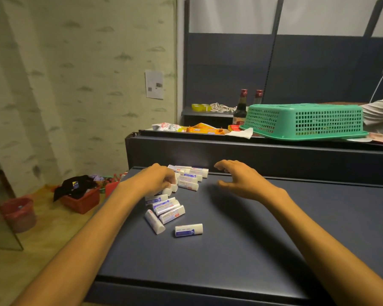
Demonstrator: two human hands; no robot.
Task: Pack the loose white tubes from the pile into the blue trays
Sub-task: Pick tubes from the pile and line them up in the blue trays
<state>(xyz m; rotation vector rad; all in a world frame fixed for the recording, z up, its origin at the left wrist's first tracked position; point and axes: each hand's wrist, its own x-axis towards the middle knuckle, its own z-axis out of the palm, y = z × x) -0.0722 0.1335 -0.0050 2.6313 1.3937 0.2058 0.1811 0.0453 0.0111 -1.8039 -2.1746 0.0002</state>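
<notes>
Tubes [177, 195] lie heaped at frame centre on dark surface [241, 250]. Left hand [155, 180] curls fingers around tubes; right hand [241, 182] hovers, fingers apart. No blue trays visible. Advice: gather few, aligned lengthwise.

White tubes [166, 212] on dark shelf [241, 239]

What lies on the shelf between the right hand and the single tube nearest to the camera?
In the head view, only bare dark blue shelf lies between the right hand and the single tube.
</notes>
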